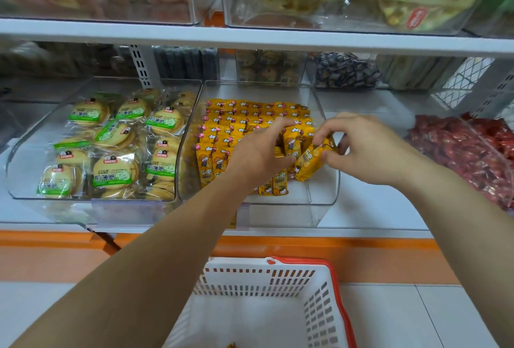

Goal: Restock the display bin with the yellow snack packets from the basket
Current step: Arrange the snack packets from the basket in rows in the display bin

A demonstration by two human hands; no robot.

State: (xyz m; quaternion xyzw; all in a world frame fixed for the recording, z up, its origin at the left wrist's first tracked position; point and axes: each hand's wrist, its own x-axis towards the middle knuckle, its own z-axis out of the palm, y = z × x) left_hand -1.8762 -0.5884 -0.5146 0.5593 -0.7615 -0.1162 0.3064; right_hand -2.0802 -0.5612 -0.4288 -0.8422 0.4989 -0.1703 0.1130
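A clear display bin (324, 192) on the shelf holds several rows of yellow snack packets (244, 116). My left hand (258, 153) reaches into the bin and grips upright packets near the front right of the rows. Just to its right, my right hand (358, 147) pinches one tilted yellow packet (308, 162) above the bin's bare front right part. The white basket (317, 300) with a red rim stands on the floor below; a scrap of yellow shows at its bottom edge.
Left of the bin is a clear bin of green-labelled round biscuits (111, 144). Red wrapped sweets (470, 153) fill a bin at the right. An upper shelf (250, 37) with bagged goods hangs above. The shelf front has an orange strip (306, 247).
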